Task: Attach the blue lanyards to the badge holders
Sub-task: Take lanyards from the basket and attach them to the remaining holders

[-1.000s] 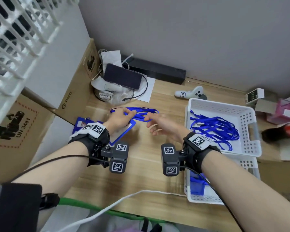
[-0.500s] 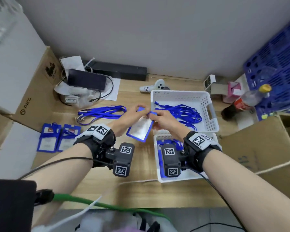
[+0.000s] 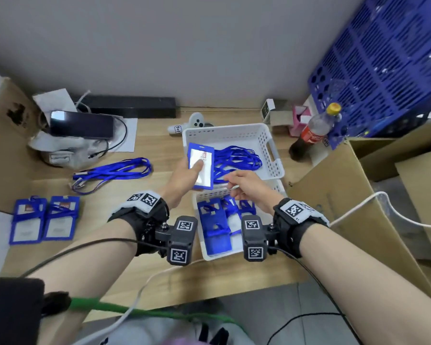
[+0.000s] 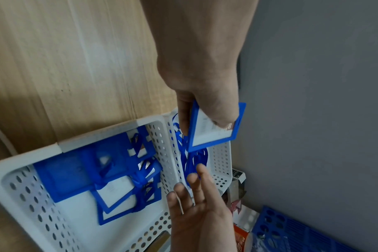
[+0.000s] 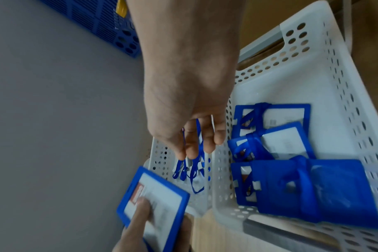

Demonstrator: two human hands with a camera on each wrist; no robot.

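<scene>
Badge holder [image 3: 200, 166] is now lifted upright in the left hand [image 3: 184, 179], thumb pressed on its face and fingers curled behind, above the near edge of the far white basket [image 3: 271, 148]; half a second earlier it was gripped by both hands lower down. The right hand [image 3: 244, 186] has let go and is reaching, fingers loosely spread, toward the blue lanyards [image 3: 237, 160] heaped in that basket. Whether a strap is already pinched cannot be told. A lanyard is judged to be fetched next. Finished holders [image 3: 218, 225] are stacked in the near basket [image 3: 209, 255].
</scene>
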